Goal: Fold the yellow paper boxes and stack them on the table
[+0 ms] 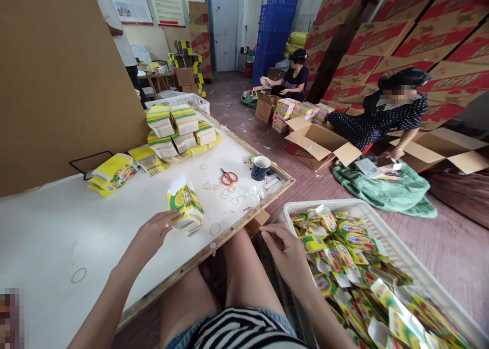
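Observation:
My left hand (155, 233) is at the near left edge of a small stack of flat yellow-green cartons (186, 207) on the white table (126, 237). Its fingers grip that edge, with the thumb side partly hidden. A white flap sticks up from the stack. My right hand (286, 249) hovers between the table edge and a white plastic basket (346, 203). Nothing shows in it, and its fingers are loosely bent and apart. Many loose yellow-green cartons (344, 260) fill the basket.
Bundled cartons (179, 130) are piled at the table's back. Red-handled scissors (228, 177), rubber bands (225, 191) and a dark mug (260, 168) lie toward its right corner. A raised wooden rim (225, 242) edges the table. Two people sit beyond, by open cardboard boxes (319, 145).

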The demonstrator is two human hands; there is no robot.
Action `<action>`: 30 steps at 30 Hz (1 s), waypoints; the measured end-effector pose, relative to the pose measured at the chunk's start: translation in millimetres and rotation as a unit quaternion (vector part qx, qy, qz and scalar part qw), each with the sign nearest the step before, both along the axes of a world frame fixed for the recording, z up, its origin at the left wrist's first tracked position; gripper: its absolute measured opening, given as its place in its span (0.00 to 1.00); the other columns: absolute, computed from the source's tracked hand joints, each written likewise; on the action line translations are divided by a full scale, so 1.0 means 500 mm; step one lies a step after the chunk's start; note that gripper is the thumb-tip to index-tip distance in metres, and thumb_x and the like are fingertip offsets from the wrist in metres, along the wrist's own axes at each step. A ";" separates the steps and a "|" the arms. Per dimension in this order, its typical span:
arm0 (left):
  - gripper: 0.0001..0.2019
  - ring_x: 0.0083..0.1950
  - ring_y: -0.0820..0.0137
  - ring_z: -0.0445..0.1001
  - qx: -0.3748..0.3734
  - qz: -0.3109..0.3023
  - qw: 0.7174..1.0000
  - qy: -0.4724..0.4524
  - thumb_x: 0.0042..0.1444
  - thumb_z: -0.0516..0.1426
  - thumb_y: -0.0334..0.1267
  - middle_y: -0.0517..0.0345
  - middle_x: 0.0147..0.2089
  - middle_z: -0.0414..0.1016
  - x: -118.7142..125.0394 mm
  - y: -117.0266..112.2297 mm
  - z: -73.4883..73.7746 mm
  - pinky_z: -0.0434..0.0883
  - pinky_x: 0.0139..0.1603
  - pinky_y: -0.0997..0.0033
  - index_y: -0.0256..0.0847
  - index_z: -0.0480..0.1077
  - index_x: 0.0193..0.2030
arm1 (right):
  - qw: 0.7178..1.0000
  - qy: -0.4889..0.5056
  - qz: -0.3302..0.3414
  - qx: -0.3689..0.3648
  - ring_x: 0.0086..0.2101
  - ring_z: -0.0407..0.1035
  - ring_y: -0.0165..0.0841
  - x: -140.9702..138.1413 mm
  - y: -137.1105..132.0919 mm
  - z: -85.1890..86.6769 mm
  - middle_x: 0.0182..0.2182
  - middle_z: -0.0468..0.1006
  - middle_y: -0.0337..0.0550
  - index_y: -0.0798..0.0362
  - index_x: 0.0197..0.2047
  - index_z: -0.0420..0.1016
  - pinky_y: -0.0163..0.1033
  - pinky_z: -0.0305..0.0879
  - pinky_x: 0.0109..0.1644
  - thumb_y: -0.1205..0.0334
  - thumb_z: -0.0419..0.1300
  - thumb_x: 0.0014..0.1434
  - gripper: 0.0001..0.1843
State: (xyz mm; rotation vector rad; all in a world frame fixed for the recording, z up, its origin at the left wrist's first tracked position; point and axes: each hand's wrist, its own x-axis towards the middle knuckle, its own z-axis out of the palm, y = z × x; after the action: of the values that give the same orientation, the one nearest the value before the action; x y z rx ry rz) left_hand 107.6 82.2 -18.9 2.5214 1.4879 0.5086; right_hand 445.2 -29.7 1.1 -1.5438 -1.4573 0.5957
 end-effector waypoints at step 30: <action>0.23 0.51 0.53 0.73 -0.461 -0.019 0.579 -0.672 0.44 0.68 0.49 0.47 0.45 0.78 0.258 -0.211 0.026 0.70 0.52 0.60 0.40 0.76 0.45 | 0.909 0.375 0.103 -0.146 0.28 0.67 0.29 -0.105 -0.024 -0.023 0.32 0.78 0.42 0.54 0.37 0.75 0.34 0.61 0.31 0.50 0.66 0.51 0.17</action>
State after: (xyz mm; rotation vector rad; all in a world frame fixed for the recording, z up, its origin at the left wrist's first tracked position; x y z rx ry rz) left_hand 236.7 -23.1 -6.0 0.7469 0.6371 0.9408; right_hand 392.7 -41.5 -10.5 -1.1597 -0.9513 1.4089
